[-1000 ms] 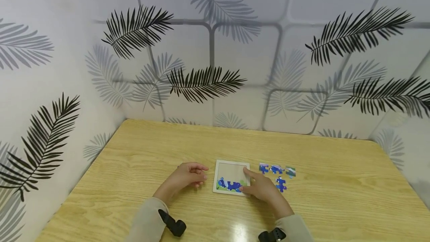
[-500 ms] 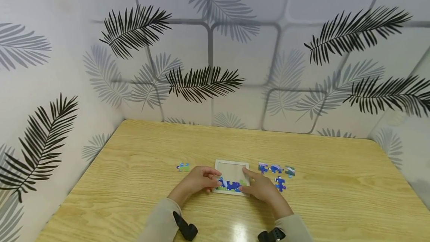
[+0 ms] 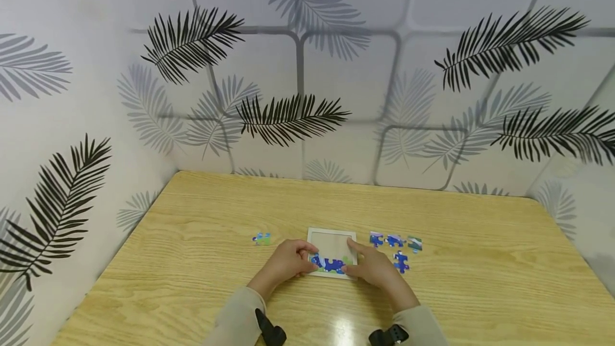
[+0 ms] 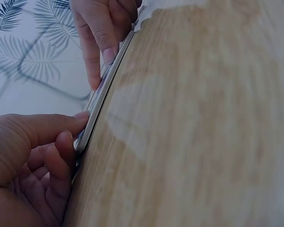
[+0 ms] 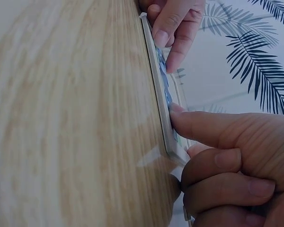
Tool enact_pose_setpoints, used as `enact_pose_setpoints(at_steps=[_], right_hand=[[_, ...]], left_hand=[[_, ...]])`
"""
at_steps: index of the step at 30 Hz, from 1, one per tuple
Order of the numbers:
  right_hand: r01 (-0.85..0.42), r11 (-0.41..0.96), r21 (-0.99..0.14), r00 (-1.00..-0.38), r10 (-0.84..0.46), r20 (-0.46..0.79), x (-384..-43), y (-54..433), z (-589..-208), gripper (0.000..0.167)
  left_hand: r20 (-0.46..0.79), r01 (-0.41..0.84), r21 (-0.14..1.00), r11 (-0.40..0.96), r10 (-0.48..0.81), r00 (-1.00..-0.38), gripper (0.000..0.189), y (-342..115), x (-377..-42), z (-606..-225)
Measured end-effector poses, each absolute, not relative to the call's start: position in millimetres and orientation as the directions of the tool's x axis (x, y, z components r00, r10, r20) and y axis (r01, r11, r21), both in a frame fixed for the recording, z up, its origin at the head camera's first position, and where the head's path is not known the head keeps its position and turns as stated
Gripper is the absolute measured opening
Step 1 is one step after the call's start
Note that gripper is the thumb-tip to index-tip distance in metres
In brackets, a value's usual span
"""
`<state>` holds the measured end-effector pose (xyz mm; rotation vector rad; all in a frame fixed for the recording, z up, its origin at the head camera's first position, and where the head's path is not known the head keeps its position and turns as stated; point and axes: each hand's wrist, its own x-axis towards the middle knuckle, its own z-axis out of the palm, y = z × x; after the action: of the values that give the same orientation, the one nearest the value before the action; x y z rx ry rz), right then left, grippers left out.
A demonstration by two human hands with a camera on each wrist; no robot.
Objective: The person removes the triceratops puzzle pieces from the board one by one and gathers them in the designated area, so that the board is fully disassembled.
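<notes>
The white puzzle tray (image 3: 329, 242) sits on the table (image 3: 192, 228), blue and green along its near side; left hand (image 3: 286, 260) and right hand (image 3: 378, 267) grip its edges; only the head view shows loose pieces (image 3: 401, 262)

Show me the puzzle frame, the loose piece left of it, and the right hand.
Puzzle frame (image 3: 331, 244), head view: bare inner board.
Loose piece (image 3: 262, 238), head view: its green middle.
Right hand (image 3: 376, 267), head view: back of the hand.

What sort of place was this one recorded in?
Probably an indoor tabletop corner, perhaps a home or recording booth: a yellowish wood-grain table stands against pale grey walls printed with dark feathery leaves, and a white-rimmed rectangular jigsaw tray lies on it.
</notes>
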<state>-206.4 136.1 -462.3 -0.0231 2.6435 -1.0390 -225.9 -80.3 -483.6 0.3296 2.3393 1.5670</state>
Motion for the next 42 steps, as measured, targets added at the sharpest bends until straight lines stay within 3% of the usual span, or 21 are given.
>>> enact_pose_setpoints(at_steps=[14, 36, 42], right_hand=[[0.047, 0.801, -0.597, -0.967, -0.113, -0.227, -194, 125, -458, 0.086], [0.12, 0.794, -0.596, -0.963, -0.054, -0.266, -201, 119, -459, 0.084], [0.119, 0.783, -0.611, -0.964, -0.057, -0.26, -200, 119, -459, 0.084]], left_hand=[[-0.134, 0.008, 0.927, 0.375, 0.35, -0.927, 0.025, -78, -222, -484], [-0.079, 0.057, 0.928, 0.369, 0.345, -0.935, 0.028, -80, -222, -483], [-0.08, 0.025, 0.953, 0.303, 0.331, -0.94, 0.022, -83, -222, -484]])
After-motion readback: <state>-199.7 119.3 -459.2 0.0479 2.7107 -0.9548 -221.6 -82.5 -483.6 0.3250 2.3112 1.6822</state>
